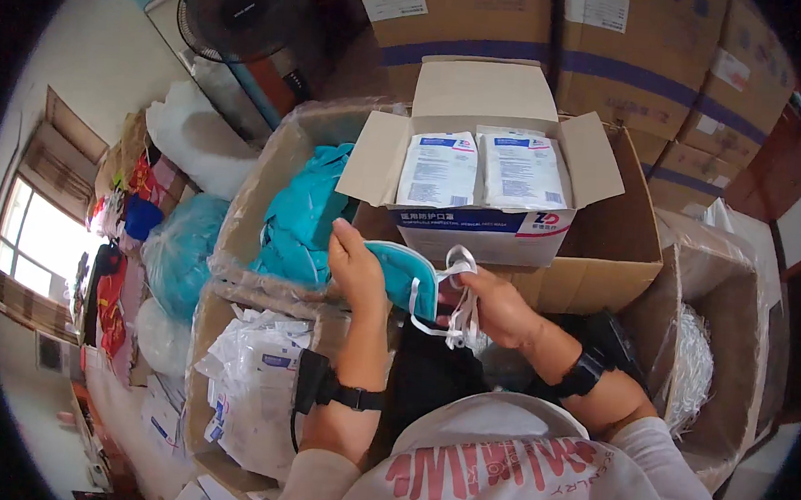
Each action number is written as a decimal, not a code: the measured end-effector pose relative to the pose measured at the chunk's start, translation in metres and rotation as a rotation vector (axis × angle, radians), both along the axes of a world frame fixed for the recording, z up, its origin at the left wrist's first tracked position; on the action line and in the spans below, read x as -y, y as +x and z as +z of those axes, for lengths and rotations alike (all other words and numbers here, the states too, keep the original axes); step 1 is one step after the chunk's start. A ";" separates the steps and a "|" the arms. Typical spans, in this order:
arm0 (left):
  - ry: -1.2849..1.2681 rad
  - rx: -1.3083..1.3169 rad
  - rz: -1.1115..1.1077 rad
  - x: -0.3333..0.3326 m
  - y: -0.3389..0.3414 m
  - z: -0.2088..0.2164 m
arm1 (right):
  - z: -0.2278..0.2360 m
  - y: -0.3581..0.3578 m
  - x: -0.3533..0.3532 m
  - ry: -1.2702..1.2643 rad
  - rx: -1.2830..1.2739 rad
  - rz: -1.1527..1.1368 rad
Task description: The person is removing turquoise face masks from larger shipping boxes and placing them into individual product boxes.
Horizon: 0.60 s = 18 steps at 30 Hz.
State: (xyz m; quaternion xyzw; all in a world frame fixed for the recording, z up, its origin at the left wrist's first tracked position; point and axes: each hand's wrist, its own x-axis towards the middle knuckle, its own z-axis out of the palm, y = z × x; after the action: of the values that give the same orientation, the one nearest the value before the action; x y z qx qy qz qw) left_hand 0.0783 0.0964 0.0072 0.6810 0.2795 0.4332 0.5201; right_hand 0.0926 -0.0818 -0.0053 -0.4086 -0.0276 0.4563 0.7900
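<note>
A teal face mask (403,270) with white edging is stretched between my two hands in front of the open carton. My left hand (359,264) grips its left end, fingers pointing up and partly hidden behind the mask. My right hand (500,304) is closed around the white straps (461,301), which hang in loops at the mask's right side. Just beyond the hands stands a white-and-blue carton (479,236) with its flaps spread, holding two stacks of flat white packets (438,168).
Teal masks (307,209) are heaped in a lined box at the left. Below it, another box holds empty-looking white packets (259,383). White straps (692,373) lie in a right-hand box. Large brown cartons (474,25) are stacked behind, beside a black fan (243,11).
</note>
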 end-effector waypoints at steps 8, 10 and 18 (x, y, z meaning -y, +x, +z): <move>0.072 -0.033 0.034 0.008 0.007 0.003 | -0.024 -0.019 -0.032 -0.163 0.873 -0.126; 0.088 -0.047 0.020 0.015 0.006 0.000 | -0.034 -0.014 -0.036 -0.235 1.034 -0.286; 0.201 -0.124 0.060 -0.015 -0.009 -0.014 | -0.023 0.000 0.008 -0.526 1.056 0.217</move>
State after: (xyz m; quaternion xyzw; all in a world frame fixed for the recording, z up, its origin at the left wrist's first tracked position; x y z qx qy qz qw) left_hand 0.0697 0.1114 -0.0069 0.7464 0.2868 0.4314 0.4178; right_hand 0.0929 -0.0897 -0.0282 -0.7567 -0.3442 0.2612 0.4906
